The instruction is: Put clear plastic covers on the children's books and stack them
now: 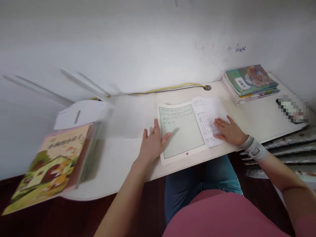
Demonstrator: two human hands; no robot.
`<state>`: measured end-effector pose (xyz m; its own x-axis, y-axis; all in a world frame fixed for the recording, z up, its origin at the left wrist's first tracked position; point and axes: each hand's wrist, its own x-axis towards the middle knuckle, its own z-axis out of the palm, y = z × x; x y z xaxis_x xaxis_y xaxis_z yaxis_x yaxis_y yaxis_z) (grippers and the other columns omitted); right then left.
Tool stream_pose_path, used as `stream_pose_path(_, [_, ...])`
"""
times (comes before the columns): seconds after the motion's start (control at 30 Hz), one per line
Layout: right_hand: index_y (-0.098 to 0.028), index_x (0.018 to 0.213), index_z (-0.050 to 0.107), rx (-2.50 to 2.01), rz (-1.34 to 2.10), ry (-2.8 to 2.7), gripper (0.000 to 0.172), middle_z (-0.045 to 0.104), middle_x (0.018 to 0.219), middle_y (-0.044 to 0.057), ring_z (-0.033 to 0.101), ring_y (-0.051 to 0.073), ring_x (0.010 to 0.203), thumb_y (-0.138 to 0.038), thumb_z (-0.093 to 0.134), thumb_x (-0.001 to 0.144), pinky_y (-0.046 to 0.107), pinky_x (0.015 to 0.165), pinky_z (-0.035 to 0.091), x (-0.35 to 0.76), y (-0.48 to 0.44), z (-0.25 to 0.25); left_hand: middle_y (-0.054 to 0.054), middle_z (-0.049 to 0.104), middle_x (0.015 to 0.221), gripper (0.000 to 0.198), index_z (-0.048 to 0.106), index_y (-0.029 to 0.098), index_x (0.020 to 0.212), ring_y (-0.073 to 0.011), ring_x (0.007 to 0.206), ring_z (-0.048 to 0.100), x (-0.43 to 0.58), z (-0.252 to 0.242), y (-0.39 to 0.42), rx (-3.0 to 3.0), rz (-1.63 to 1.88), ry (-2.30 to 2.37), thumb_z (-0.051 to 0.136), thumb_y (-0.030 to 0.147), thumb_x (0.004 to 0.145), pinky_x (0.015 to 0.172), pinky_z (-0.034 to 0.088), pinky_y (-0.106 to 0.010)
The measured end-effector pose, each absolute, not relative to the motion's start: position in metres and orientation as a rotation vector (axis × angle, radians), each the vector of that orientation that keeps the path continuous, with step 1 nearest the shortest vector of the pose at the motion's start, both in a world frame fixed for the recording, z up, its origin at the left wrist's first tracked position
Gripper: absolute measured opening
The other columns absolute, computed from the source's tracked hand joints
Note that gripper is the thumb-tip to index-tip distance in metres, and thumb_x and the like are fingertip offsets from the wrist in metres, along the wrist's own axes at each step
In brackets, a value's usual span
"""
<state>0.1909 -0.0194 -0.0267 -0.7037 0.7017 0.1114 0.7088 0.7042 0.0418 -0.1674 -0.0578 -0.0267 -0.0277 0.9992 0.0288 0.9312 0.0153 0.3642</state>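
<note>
A booklet (182, 138) lies spread out on the white desk (123, 164), its left page green-bordered with a few lines of print at the top. My left hand (153, 143) is at the left edge of that page, fingers apart and the thumb over the paper; whether it touches the page I cannot tell. Flat on the printed right page rests my right hand (228, 131), fingers stretched out, with a grey band around the wrist. Neither hand grips anything.
Picture books (53, 164) are stacked at the left, beside a white rounded object (81, 113). More books (250, 80) form a pile at the back right, near a phone (291, 108). A yellow cable (168, 88) runs along the wall into a desk hole (207, 88).
</note>
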Motion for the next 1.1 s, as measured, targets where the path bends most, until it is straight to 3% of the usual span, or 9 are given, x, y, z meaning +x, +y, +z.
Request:
stream_pose_path(0.3, [-0.005, 0.131, 0.052, -1.216, -0.261, -2.813, 0.061, 0.054, 0.135, 0.020, 0.046, 0.031, 0.129, -0.051, 0.033, 0.096, 0.056, 0.109, 0.028, 0.198, -0.028, -0.024, -0.026, 0.034, 0.148, 0.094, 0.005, 0.002, 0.150, -0.0365, 0.134, 0.039, -0.164, -0.026, -0.063, 2.018, 0.314, 2.118, 0.034, 0.064, 0.086, 0.112, 0.022, -0.054])
stream_pose_path(0.7, [-0.009, 0.134, 0.049, -1.251, -0.249, -2.758, 0.053, 0.048, 0.141, 0.017, 0.040, 0.029, 0.134, -0.044, 0.032, 0.098, 0.057, 0.110, 0.026, 0.185, -0.051, -0.026, -0.024, 0.037, 0.147, 0.087, 0.019, 0.002, 0.148, -0.0359, 0.133, 0.041, -0.160, -0.026, -0.062, 2.094, 0.235, 2.163, 0.032, 0.061, 0.087, 0.113, 0.023, -0.051])
stream_pose_path(1.1, [-0.001, 0.132, 0.050, -1.411, -0.249, -2.688, 0.064, 0.050, 0.138, 0.022, 0.042, 0.032, 0.132, -0.050, 0.034, 0.096, 0.056, 0.111, 0.027, 0.171, -0.061, -0.027, -0.024, 0.040, 0.146, 0.083, 0.019, 0.005, 0.149, -0.0375, 0.131, 0.044, -0.159, -0.025, -0.061, 2.039, 0.230, 2.186, 0.033, 0.058, 0.087, 0.112, 0.021, -0.055])
